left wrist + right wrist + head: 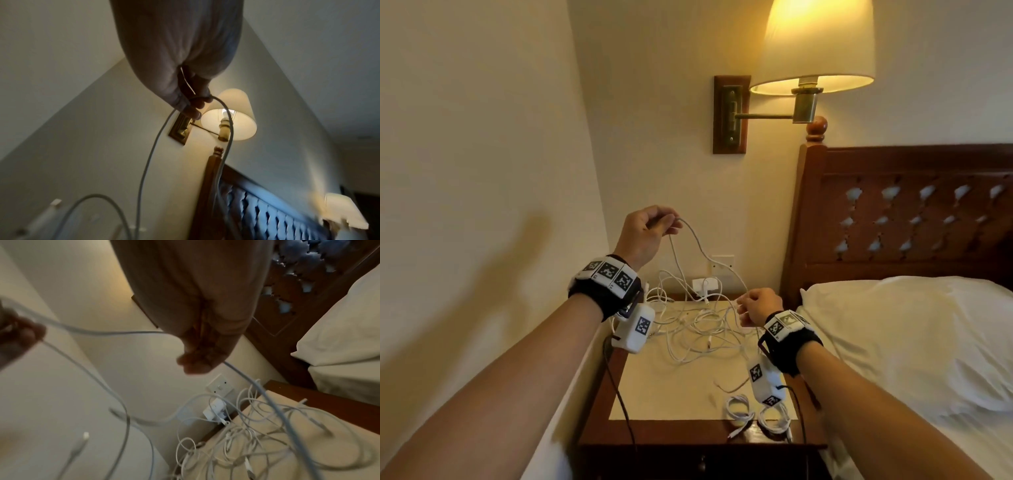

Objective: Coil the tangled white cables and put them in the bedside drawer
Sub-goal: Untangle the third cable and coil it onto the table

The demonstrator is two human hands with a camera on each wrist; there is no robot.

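While the left hand [645,233] pinches one white cable [700,248] high above the nightstand [688,433], the strand slopes down rightward to the right hand [756,306], fingers curled round it (the nearer hand to the tangle [698,329]); two finished coils [756,413] lie at the front edge.

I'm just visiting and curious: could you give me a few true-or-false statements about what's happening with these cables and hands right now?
1. The left hand pinches a white cable raised above the bedside table. True.
2. The right hand lies flat and holds nothing. False: its fingers curl round the same cable.
3. Two coiled cables lie at the table's front edge. True.
4. The wall lamp is off. False: it glows.
5. No loose cables remain on the table. False: a tangled heap lies there.
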